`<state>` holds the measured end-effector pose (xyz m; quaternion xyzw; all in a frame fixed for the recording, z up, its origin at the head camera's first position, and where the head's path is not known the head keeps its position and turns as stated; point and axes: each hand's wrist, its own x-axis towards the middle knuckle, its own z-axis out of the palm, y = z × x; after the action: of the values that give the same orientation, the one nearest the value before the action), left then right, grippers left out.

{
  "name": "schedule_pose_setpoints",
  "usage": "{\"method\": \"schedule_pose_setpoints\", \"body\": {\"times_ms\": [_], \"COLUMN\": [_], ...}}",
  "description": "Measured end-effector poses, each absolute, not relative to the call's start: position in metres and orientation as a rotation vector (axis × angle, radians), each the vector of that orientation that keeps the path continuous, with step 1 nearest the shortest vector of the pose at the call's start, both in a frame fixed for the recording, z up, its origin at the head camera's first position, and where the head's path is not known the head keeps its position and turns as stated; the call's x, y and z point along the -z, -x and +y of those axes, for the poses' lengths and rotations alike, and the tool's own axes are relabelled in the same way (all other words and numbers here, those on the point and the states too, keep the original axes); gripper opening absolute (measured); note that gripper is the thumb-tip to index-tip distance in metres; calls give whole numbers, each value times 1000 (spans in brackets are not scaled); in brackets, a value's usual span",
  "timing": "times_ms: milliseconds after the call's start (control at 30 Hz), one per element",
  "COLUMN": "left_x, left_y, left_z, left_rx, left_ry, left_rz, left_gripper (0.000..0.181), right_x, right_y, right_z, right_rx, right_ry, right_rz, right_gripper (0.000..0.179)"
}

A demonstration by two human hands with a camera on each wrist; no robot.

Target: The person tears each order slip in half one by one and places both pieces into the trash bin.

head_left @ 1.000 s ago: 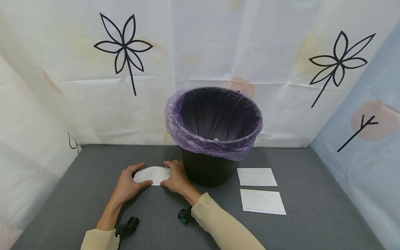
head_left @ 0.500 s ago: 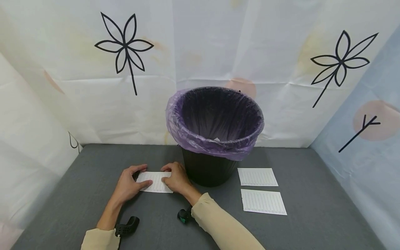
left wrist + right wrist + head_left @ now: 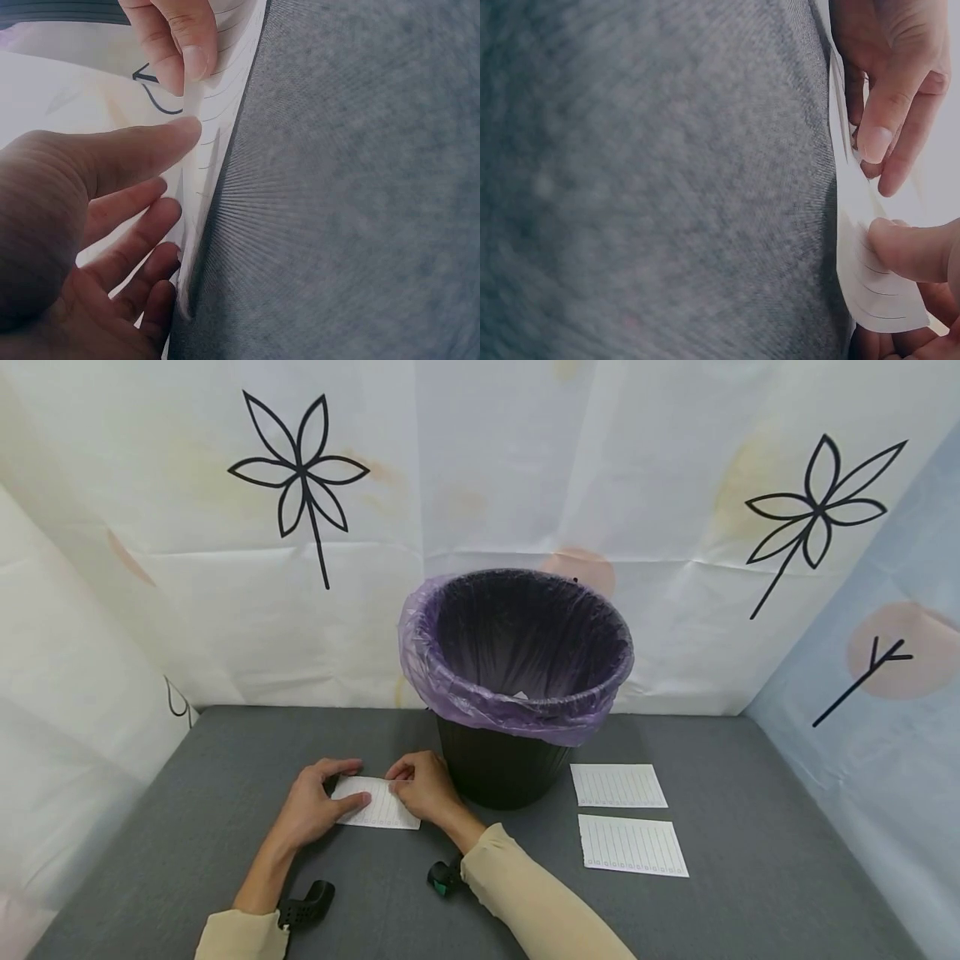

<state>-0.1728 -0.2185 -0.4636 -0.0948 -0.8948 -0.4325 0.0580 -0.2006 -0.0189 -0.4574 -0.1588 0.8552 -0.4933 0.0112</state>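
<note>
A small lined sheet of paper [image 3: 386, 810] lies on the grey table between the two hands. My left hand [image 3: 311, 806] holds its left part, the thumb on top and the fingers around the far side. In the left wrist view the left thumb [image 3: 142, 146] touches the paper near the raised edge. My right hand [image 3: 426, 787] pinches the far edge near the right end between thumb and fingers. The right wrist view shows the right thumb [image 3: 911, 247] on the lined face, with fingers behind the paper.
A black bin [image 3: 498, 764] with a purple bag [image 3: 450, 689] over its rim stands just behind the right hand. Two more lined sheets, a far one [image 3: 618, 786] and a near one [image 3: 632, 846], lie right of it. A printed cloth [image 3: 480, 485] hangs behind the table.
The paper was arched up between both hands a second ago; it now lies flatter, closer to me and slightly right. The right fingers have drawn together at its far edge.
</note>
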Motion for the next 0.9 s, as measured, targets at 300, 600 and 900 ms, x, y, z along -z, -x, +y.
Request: {"method": "schedule_pose_setpoints", "body": {"times_ms": [300,600,900], "left_x": [464,463,457], "left_y": [174,173,171], "left_z": [-216,-214,-215], "left_rx": [1291,1337,1416], "left_ry": [298,311,333], "left_rz": [-2732,-2720,-2736], "left_gripper": [26,12,9], "right_x": [456,454,454], "right_y": [199,194,190], "right_z": [-19,-17,-13], "right_rx": [1523,1596,1701], "right_ry": [462,458,413], "right_rz": [2681,2597,2460], "right_gripper": [7,7,3]}}
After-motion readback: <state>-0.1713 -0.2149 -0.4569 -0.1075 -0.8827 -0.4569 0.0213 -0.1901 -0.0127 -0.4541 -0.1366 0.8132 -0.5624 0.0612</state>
